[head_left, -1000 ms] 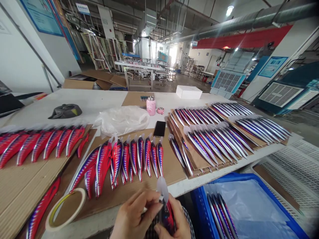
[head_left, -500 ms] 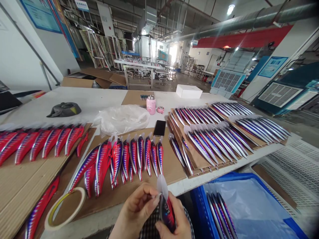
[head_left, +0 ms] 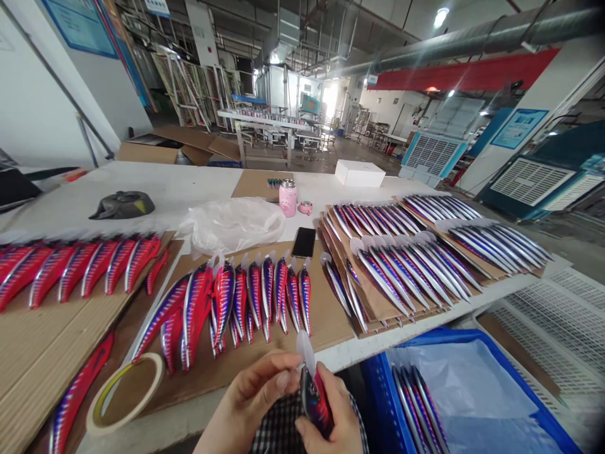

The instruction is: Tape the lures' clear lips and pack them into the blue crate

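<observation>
At the table's front edge, my right hand (head_left: 339, 413) is wrapped around a dark-backed fishing lure (head_left: 312, 403) with red and purple sides. Its clear lip (head_left: 305, 350) points up and away from me. Just left of the lip, my left hand (head_left: 262, 391) has thumb and fingers pinched together; whatever lies between them is too small to make out. Beyond my hands, a row of purple, red and silver lures (head_left: 254, 293) lies on a cardboard sheet (head_left: 326, 328).
Red-wrapped lures (head_left: 94, 268) lie on cardboard at left, near a tape roll (head_left: 97, 403). More lures (head_left: 401, 271) cover stacked cardboard at right. A blue crate (head_left: 385, 403) holding several lures stands below. A phone (head_left: 303, 243), plastic bag (head_left: 236, 224) and pink bottle (head_left: 287, 198) sit farther back.
My left hand has shifted slightly left and down from the lure's lip, its fingertips drawing a little away. My right hand still holds the lure in nearly the same place.
</observation>
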`<state>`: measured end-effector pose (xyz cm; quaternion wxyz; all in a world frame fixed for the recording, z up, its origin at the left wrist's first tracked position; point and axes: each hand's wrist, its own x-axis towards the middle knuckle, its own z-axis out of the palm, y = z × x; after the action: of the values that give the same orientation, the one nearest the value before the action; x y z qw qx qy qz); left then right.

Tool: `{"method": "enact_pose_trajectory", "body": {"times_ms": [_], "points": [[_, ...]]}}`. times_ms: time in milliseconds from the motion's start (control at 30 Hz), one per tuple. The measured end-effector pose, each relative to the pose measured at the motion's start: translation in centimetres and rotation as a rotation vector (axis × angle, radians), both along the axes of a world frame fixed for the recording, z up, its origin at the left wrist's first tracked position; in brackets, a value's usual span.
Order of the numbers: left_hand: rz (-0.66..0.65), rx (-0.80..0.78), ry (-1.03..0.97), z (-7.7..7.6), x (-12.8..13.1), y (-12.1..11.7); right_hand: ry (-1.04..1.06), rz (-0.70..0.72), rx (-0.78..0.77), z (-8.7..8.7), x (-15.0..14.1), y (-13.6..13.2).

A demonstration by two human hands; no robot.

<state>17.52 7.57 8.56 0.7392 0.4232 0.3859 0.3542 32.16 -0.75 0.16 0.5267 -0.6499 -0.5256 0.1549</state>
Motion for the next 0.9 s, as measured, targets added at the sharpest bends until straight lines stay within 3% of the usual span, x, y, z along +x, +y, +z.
{"method": "enact_pose_trajectory", "body": {"times_ms": [167,400,900], "points": [[-0.046,0.076,-0.02,-1.0,0.4,0.6,-0.05,-0.003,-0.028,0.2,-0.1,-0.2],[0.143,0.423,0.153,-1.5,1.3,0.3,-0.104,0.01,-0.012,0.5,-0.2,-0.4],[0.134,0.372,0.166,-1.0,1.3,-0.1,-0.222,0.012,0.024,0.8,0.5,-0.4]]}}
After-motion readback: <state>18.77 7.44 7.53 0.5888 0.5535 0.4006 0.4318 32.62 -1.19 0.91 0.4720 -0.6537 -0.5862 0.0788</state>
